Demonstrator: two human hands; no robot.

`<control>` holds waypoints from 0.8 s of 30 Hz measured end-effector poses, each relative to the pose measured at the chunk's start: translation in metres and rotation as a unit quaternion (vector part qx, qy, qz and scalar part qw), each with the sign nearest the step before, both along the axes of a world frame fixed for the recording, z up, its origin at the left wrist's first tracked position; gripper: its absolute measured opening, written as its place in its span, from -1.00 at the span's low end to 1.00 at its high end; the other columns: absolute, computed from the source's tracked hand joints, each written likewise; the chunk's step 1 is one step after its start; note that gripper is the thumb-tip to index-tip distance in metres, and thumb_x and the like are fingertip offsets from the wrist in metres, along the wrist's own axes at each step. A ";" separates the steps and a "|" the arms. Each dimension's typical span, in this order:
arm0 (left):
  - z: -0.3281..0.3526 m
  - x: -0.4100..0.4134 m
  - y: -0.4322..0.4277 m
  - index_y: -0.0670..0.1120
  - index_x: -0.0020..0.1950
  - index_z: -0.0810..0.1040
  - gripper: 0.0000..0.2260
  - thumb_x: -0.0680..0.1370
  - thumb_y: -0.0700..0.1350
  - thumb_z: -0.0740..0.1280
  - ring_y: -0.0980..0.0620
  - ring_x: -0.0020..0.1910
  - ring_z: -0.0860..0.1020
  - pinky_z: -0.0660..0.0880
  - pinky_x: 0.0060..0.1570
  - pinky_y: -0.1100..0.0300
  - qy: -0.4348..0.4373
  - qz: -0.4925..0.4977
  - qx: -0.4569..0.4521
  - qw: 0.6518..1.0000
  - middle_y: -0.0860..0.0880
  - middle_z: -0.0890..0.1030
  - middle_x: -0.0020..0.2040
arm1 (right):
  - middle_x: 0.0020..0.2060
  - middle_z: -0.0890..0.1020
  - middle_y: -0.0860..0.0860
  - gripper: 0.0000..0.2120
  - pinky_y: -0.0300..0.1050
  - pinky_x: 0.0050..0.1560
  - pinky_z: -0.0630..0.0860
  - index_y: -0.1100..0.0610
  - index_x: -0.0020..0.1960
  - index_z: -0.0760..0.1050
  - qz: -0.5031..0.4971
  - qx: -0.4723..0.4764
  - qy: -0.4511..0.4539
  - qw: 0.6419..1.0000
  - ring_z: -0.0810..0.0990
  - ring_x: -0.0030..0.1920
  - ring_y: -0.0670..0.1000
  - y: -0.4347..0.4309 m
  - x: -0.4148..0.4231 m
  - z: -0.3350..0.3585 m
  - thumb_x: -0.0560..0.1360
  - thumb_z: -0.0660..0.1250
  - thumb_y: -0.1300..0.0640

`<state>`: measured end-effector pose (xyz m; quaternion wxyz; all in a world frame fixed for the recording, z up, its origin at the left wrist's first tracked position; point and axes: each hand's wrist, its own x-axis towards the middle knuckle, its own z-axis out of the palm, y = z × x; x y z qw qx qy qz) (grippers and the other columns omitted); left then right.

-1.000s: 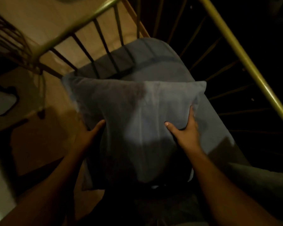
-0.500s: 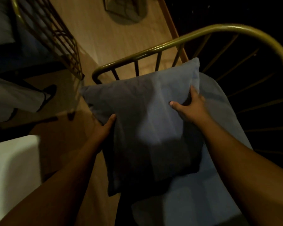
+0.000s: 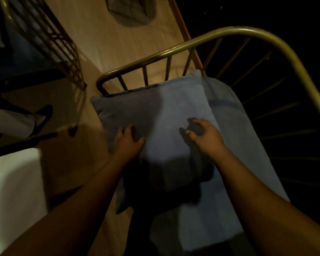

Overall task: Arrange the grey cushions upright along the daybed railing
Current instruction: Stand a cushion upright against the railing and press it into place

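A grey cushion (image 3: 170, 108) stands tilted on the daybed, its top edge leaning against the brass railing (image 3: 155, 56) at the bed's end. My left hand (image 3: 129, 141) rests flat on the cushion's lower left face, fingers spread. My right hand (image 3: 203, 133) hovers just off the cushion's right side with loosely curled fingers, casting a shadow on the fabric and holding nothing. To the right and behind lies the paler grey daybed pad (image 3: 229, 117). The cushion's lower part is lost in shadow.
The brass rail curves on along the dark right side (image 3: 292, 58). A second brass wire frame (image 3: 59, 43) stands at upper left on the wooden floor (image 3: 109, 34). A person's leg and dark shoe (image 3: 42, 115) are at the left, a white surface (image 3: 13, 191) at lower left.
The cushion went from being held up at its sides to leaning on the end railing. Both hands let go of its edges and now sit over its front face.
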<state>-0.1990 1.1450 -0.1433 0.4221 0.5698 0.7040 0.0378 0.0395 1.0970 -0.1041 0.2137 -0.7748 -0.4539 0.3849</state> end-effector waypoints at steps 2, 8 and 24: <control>0.024 0.025 -0.019 -0.10 0.51 0.17 -0.28 0.44 0.02 0.40 -0.18 0.51 0.17 0.14 0.46 0.05 -0.040 -0.077 0.027 0.996 -0.23 0.18 0.53 | 0.27 0.53 0.15 -0.59 -0.30 0.22 0.27 0.22 0.24 0.49 -0.042 0.008 -0.006 0.999 0.48 0.29 0.13 -0.040 0.008 0.020 0.42 0.43 0.17; 0.113 0.111 -0.101 -0.10 0.48 0.24 -0.31 0.42 0.10 0.36 -0.12 0.41 0.36 0.30 0.41 0.07 -0.153 -0.288 0.045 0.944 -0.16 0.36 0.45 | 0.25 0.54 0.07 -0.60 -0.14 0.17 0.42 0.09 0.25 0.50 -0.144 -0.017 -0.036 0.989 0.53 0.22 0.09 -0.175 0.038 0.093 0.44 0.41 0.03; 0.225 0.242 -0.373 -0.04 0.44 0.31 -0.47 0.51 -0.01 0.37 -0.04 0.37 0.39 0.26 0.23 0.31 -0.251 -0.617 0.060 0.743 -0.08 0.41 0.38 | 0.25 0.48 0.08 -0.66 -0.12 0.35 0.32 0.14 0.21 0.53 -0.520 0.077 -0.193 0.828 0.43 0.26 -0.02 -0.558 0.029 0.218 0.45 0.41 0.15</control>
